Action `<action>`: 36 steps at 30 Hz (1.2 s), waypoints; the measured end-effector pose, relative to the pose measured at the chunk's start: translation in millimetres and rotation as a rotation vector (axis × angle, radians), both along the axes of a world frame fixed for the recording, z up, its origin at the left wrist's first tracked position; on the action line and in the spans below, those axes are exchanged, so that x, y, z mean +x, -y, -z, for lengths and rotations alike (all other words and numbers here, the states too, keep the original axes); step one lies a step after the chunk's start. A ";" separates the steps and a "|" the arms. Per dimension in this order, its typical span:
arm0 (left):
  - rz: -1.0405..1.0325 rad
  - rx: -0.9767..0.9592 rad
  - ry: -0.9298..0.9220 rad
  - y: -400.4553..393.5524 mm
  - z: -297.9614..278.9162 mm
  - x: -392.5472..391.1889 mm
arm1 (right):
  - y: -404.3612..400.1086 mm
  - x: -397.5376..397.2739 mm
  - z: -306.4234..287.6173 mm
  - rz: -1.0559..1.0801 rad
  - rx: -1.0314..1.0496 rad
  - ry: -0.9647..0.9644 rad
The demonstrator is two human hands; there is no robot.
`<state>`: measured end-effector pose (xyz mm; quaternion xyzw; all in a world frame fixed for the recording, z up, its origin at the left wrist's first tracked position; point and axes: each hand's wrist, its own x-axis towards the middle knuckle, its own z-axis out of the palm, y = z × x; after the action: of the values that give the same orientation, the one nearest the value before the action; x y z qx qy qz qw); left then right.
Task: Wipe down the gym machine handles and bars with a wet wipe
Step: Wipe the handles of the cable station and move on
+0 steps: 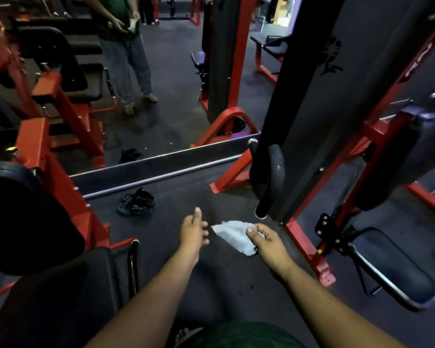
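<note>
One wet wipe [235,236] hangs left of the right hand [268,243], pinched by thumb and fingers. Left hand [192,231], just left of the wipe, has a loose, empty grip.

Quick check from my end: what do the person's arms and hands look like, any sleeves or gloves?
Both forearms are bare, with no sleeves in view. The left hand and right hand have no gloves, rings, watch or bands. A green shirt shows at the bottom edge.

White wipe [234,236] — red frame [309,249], black handle [274,182].

shoes [137,205] on floor | mirror [146,71] behind | padded seat [397,270] right
</note>
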<state>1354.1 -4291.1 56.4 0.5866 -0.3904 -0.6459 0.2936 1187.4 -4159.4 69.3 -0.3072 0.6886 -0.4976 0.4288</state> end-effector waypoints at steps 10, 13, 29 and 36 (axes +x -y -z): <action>0.377 0.245 -0.189 -143.3 11.3 -99.1 | -94.0 -79.9 13.3 0.019 0.073 0.462; 0.320 0.070 -0.200 -152.6 0.5 -118.2 | -118.5 -101.8 12.1 -0.026 0.127 0.503; 0.528 -0.057 -0.144 -128.2 -40.1 -167.7 | -108.2 -144.3 -47.9 0.088 0.105 0.360; 0.530 -0.502 -0.196 -112.1 -74.6 -207.6 | -97.3 -203.5 -88.5 0.008 -0.204 -0.177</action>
<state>1146.5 -4179.0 131.0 0.3105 -0.6450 -0.6366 0.2868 983.9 -4062.1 157.8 -0.3892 0.6708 -0.5378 0.3308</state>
